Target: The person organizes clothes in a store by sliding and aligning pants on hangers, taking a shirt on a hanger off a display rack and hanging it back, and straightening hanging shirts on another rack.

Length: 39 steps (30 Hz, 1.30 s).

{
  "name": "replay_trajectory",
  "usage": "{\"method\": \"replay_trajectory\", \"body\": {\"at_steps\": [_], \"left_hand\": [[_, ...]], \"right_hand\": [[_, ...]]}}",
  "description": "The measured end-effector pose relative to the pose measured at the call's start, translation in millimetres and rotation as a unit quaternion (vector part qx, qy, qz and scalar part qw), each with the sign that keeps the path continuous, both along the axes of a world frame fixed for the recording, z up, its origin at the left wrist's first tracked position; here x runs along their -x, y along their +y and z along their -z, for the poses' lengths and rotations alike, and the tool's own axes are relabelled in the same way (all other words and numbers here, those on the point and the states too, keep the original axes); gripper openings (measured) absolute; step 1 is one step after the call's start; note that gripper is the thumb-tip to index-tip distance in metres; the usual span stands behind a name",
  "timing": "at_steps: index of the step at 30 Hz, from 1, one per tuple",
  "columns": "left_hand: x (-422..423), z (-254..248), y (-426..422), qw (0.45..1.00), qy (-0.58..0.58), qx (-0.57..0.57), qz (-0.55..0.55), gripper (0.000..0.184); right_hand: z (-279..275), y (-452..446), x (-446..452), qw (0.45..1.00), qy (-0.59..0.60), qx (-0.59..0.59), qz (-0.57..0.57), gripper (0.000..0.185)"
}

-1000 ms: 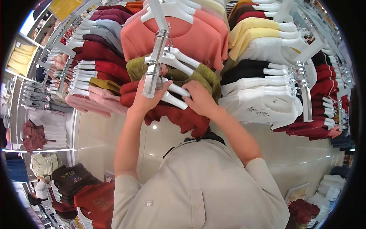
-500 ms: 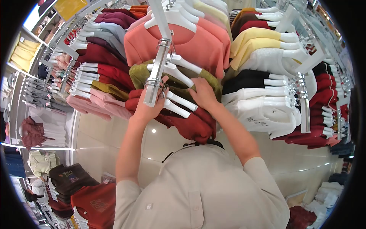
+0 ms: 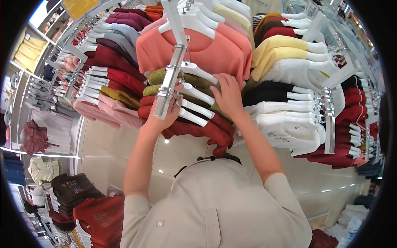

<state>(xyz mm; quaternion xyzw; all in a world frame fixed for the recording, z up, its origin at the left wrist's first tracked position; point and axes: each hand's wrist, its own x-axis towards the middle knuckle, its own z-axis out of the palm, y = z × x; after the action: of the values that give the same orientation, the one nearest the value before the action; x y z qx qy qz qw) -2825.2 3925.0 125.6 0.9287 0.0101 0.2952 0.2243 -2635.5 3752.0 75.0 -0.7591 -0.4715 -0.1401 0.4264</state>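
Observation:
My left hand (image 3: 166, 117) is at the front end of the metal display rail (image 3: 175, 62), partly hidden behind it. Its fingers curl around the hooks of the white hangers (image 3: 194, 108) that carry red sweaters (image 3: 192, 129). Fingers spread, my right hand (image 3: 228, 96) lies over the shoulders of the olive sweaters (image 3: 204, 84), near the tip of a white hanger (image 3: 198, 71). Another white hanger (image 3: 197, 93) with an olive garment hangs closer to me. Coral tops (image 3: 178, 47) hang behind them.
To the right, a rack holds white shirts (image 3: 285, 122), black tops (image 3: 266, 93) and yellow tops (image 3: 279, 49). On the left hang pink (image 3: 118, 111) and dark red garments (image 3: 109, 62). A red sweatshirt (image 3: 99, 221) hangs low at left, above the tiled floor (image 3: 165, 155).
The nearer olive garment's hanger has slid toward me, widening the gap to the hanger behind. My right hand has shifted slightly away and right, its fingers spreading. My left hand stays at the rail end.

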Motion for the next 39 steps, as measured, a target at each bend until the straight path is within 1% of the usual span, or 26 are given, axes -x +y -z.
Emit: {"method": "replay_trajectory", "body": {"at_steps": [3, 5, 6, 9, 12, 13, 16, 17, 19, 22, 23, 24, 26, 28, 30, 31, 32, 34, 35, 39], "left_hand": [[5, -8, -6, 1.000, 0.019, -0.001, -0.005, 0.028], [8, -4, -2, 1.000, 0.013, -0.018, 0.011, 0.036], [9, 0, 0, 0.999, 0.010, -0.026, 0.019, 0.040], [11, 14, 5, 0.999, -0.009, 0.020, 0.047, 0.054], [11, 19, 7, 0.998, -0.018, 0.016, 0.054, 0.061], [10, 19, 8, 0.999, -0.015, 0.015, 0.047, 0.057], [10, 6, 3, 0.999, 0.038, -0.002, 0.002, 0.051], [8, 1, 1, 1.000, 0.022, -0.006, 0.005, 0.052], [5, -6, -3, 1.000, -0.012, -0.015, 0.008, 0.053], [4, -1, -4, 1.000, -0.003, 0.024, 0.003, 0.057], [4, 0, -3, 1.000, 0.002, 0.006, 0.001, 0.058], [7, 1, -4, 0.998, 0.043, 0.031, -0.028, 0.059], [7, 3, -11, 0.996, 0.009, 0.053, -0.075, 0.050], [11, 5, -18, 0.991, -0.002, 0.048, -0.123, 0.047], [13, 12, -24, 0.988, -0.026, 0.046, -0.143, 0.039], [14, 17, -26, 0.988, -0.050, 0.053, -0.140, 0.031], [15, 20, -28, 0.986, -0.074, 0.060, -0.136, 0.025], [17, 19, -32, 0.986, -0.057, 0.054, -0.146, 0.026], [17, 18, -33, 0.986, -0.050, 0.051, -0.151, 0.027], [21, 20, -36, 0.986, -0.038, 0.058, -0.154, 0.033]], "right_hand": [[13, 13, -13, 0.998, 0.010, 0.053, 0.012, 0.033], [24, 17, -21, 0.995, 0.016, 0.096, 0.011, 0.032], [24, 17, -21, 0.995, 0.011, 0.096, 0.001, 0.031], [23, 13, -16, 0.995, 0.004, 0.098, -0.026, 0.028], [13, 1, -6, 0.994, 0.006, 0.104, -0.031, 0.026], [8, -3, -3, 0.994, 0.007, 0.105, -0.027, 0.026], [1, -9, -2, 0.993, 0.011, 0.115, -0.024, 0.025], [0, -10, -3, 0.992, 0.013, 0.119, -0.024, 0.026], [2, -10, -6, 0.996, -0.015, 0.092, 0.013, 0.030], [-9, -7, 0, 0.998, -0.043, 0.032, 0.041, 0.037], [-14, -7, 7, 0.998, -0.049, 0.009, 0.044, 0.039], [-18, -7, 13, 0.999, -0.041, -0.006, 0.024, 0.040], [-24, -13, 25, 0.999, -0.027, -0.036, -0.009, 0.043], [-29, -16, 40, 0.997, -0.024, -0.049, -0.046, 0.037], [-30, -18, 53, 0.995, -0.008, -0.047, -0.093, 0.034], [-29, -15, 60, 0.993, -0.004, -0.056, -0.102, 0.028], [-28, -12, 62, 0.992, -0.007, -0.039, -0.116, 0.027], [-27, -5, 62, 0.990, -0.013, -0.005, -0.144, 0.025], [-24, 1, 61, 0.989, -0.017, -0.012, -0.148, 0.023], [-31, 11, 63, 0.979, 0.034, -0.002, -0.201, 0.025]]}}
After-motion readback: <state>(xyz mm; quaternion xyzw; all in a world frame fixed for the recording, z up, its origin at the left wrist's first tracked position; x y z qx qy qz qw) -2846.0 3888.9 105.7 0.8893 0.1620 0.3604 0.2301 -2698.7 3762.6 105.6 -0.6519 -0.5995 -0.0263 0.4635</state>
